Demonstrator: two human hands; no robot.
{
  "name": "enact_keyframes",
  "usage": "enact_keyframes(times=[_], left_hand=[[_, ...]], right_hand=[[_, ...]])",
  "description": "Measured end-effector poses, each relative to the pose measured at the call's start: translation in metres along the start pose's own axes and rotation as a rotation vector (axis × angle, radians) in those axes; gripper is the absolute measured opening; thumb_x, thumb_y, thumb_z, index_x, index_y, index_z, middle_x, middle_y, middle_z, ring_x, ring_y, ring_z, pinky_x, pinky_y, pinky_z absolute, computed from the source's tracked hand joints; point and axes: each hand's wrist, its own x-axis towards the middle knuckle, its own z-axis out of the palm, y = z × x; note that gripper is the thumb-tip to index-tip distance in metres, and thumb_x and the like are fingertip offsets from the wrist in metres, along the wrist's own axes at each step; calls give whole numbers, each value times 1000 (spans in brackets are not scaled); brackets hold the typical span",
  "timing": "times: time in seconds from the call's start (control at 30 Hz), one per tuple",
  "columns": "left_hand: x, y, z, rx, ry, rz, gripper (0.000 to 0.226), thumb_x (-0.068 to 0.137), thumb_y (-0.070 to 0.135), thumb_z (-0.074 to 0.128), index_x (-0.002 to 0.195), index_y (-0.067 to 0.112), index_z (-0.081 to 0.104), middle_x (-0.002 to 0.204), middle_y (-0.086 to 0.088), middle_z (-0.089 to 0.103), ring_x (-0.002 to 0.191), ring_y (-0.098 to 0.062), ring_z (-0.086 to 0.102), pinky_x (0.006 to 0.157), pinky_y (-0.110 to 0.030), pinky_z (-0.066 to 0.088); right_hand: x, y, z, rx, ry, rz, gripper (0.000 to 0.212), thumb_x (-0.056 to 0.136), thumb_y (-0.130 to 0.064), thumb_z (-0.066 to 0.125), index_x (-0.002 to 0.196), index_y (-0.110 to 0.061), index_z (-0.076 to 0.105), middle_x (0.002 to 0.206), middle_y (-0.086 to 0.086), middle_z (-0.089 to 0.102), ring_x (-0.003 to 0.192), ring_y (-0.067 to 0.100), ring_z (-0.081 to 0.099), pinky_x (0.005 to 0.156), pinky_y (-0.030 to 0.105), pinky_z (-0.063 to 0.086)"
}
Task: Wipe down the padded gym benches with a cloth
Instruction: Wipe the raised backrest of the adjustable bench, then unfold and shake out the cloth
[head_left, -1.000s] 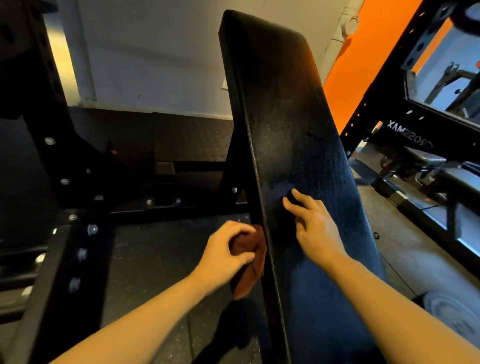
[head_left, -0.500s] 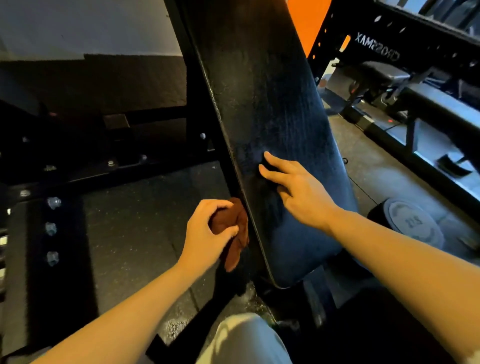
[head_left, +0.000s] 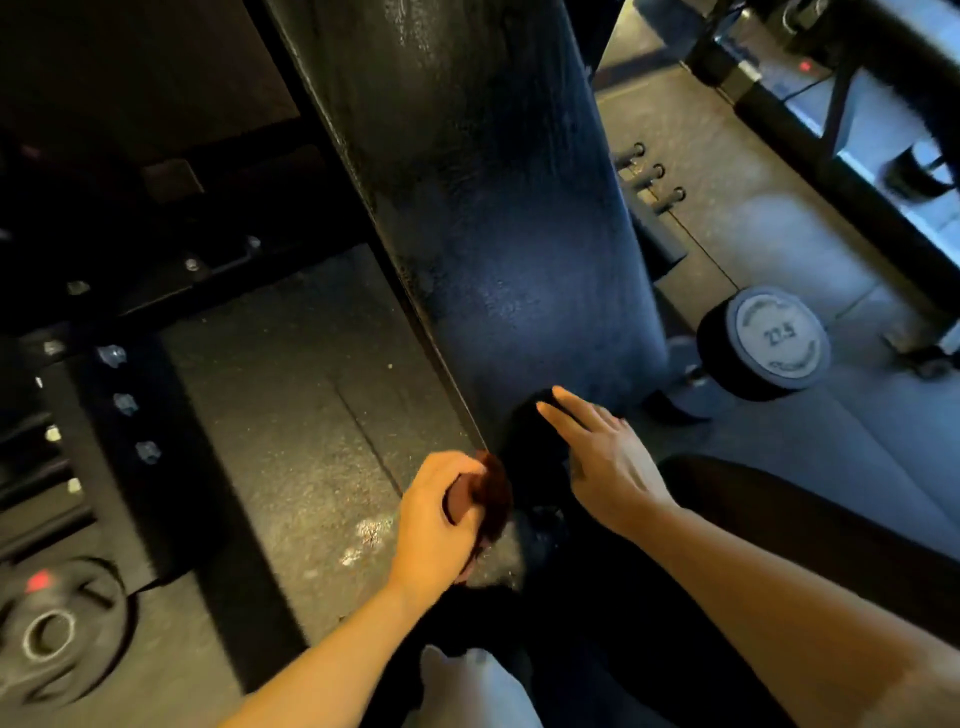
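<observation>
We look down on a long black padded bench back (head_left: 498, 218), tilted up and away from us, and we take it as our landmark. At its lower left edge our left hand (head_left: 441, 519) curls its fingers round a bunched rust-brown cloth (head_left: 491, 493), gripping it tight; the cloth sits right against the pad's bottom corner, though we cannot tell whether it actually touches the vinyl. Just to the right of that, our right hand (head_left: 602, 462) lies with fingers straight and spread over the pad's lower end, fingertips pointing up along it, holding nothing. The two hands are near each other but apart.

Left of the bench lies speckled dark rubber flooring (head_left: 280, 415), and further left a black steel rack frame with silver bolt heads (head_left: 124, 400). At the far lower left a black weight plate with a red mark (head_left: 52, 629) lies flat on the floor. Right of the bench, a round black dumbbell end with a grey face marked 22.5 (head_left: 779, 343) rests on the floor. Below the bench, a pale trouser knee (head_left: 467, 686) shows at the bottom edge.
</observation>
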Motion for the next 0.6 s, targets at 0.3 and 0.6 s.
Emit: enact_keyframes(times=[0.3, 0.6], left_hand=[[126, 79, -33, 518, 353, 283, 37, 86, -4, 59, 121, 4, 63, 137, -17, 49, 131, -31, 39, 112, -9, 14], [30, 71, 20, 404, -123, 83, 38, 72, -10, 71, 103, 11, 68, 110, -5, 65, 106, -24, 59, 93, -16, 36]], right_hand=[[-29, -30, -12, 384, -51, 336, 40, 95, -8, 49, 134, -11, 55, 136, 2, 49, 117, 24, 55, 99, 33, 44], [-76, -37, -13, 777, -43, 553, 39, 96, -7, 54, 134, -6, 51, 133, 12, 54, 121, 28, 52, 102, 35, 42]])
